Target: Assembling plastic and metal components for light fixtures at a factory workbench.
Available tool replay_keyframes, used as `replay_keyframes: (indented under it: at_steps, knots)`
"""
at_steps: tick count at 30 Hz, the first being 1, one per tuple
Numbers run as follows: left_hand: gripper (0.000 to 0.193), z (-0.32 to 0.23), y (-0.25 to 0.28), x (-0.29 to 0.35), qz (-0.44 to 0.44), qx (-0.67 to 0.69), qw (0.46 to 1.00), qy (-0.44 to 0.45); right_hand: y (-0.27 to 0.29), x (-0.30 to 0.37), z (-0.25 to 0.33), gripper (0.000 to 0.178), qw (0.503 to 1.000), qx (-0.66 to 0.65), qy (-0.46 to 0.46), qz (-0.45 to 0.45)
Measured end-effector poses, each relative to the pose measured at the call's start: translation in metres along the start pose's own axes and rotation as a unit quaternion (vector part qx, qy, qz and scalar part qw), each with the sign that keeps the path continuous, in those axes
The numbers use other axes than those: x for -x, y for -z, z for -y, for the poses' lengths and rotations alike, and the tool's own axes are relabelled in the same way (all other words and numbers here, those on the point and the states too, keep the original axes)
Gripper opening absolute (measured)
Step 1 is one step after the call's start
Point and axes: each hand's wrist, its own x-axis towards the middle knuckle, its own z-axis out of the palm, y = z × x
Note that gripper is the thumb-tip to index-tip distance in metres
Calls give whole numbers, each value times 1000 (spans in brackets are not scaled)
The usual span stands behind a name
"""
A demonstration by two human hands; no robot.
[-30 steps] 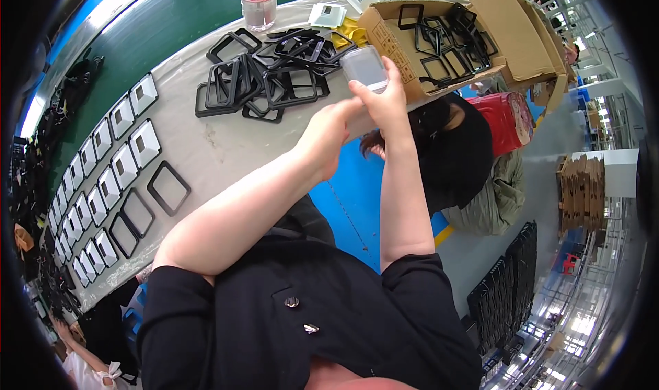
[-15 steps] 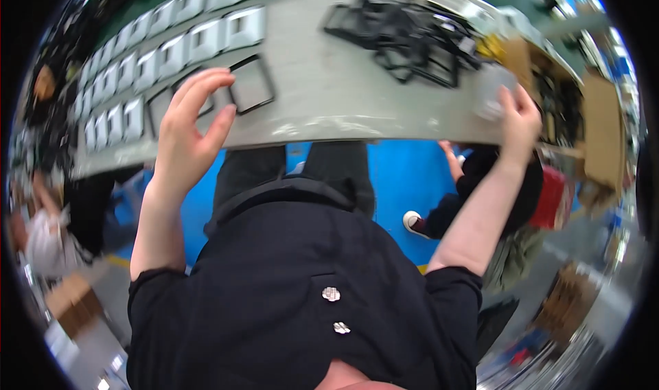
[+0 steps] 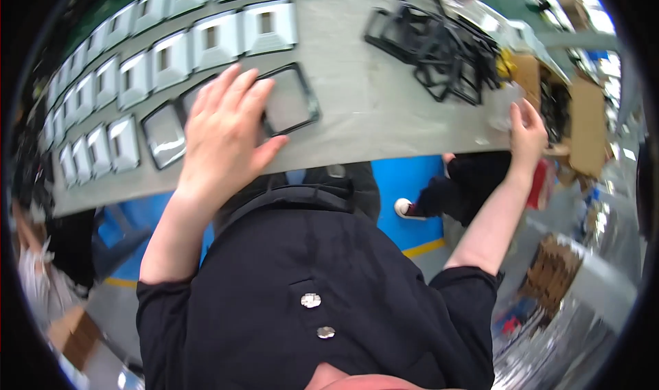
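Note:
My left hand [image 3: 230, 132] reaches over the front row on the table, fingers stretched out and thumb apart. Under and beside it lie flat black rectangular frames: one to its right [image 3: 308, 96], one to its left [image 3: 156, 158] with a glossy clear pane, and another mostly covered by the hand. Whether the fingers touch a frame, I cannot tell. At the table's right end my right hand [image 3: 528, 134] has thumb and fingers closed at the edge of a clear, see-through sheet [image 3: 501, 108], which is blurred.
Rows of pale grey panels [image 3: 171, 59] with dark slots cover the left of the table [image 3: 343, 125]. A heap of black frames [image 3: 446, 53] lies at the back right. Beside the right end stands an open cardboard box [image 3: 587, 119]. Another person's shoe [image 3: 406, 208] shows below.
My left hand has turned palm-down and moved right over the frames. My right hand stays at the right end with the clear sheet. The whole view has shifted.

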Motion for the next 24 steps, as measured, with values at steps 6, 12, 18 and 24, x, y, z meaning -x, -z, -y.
replay_keyframes:
  at_steps: [6, 12, 18, 24]
  knots:
    - [82, 12, 1, 10, -20, 21, 1000, 13, -19, -4, 7, 25, 992, -109, 25, -65]
    - [92, 6, 4, 13, -78, 176, 981, 23, 18, 38, 121, 19, 909, -403, 52, -98]
    - [106, -3, 3, 10, -156, 245, 956, -26, -35, 145, 243, 13, 766, -583, -7, 271]
    - [111, 2, 0, 26, -164, 257, 952, -40, -64, 150, 246, 53, 758, -553, 34, 344]
